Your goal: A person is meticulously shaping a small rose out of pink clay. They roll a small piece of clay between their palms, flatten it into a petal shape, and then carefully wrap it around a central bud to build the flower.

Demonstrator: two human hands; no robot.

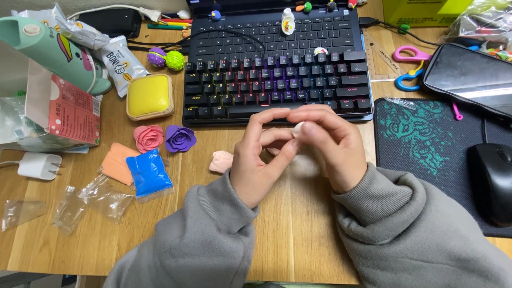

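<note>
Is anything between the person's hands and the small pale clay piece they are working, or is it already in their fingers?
Nothing visible stands between them. The small pale clay piece is already pinched between the fingertips of the left hand and right hand, raised over the wooden desk just in front of the keyboard.

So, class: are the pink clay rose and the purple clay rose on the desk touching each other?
Touching. The head view shows the pink clay rose and the purple clay rose side by side on the desk, their petal edges meeting with no wood visible between them.
</note>
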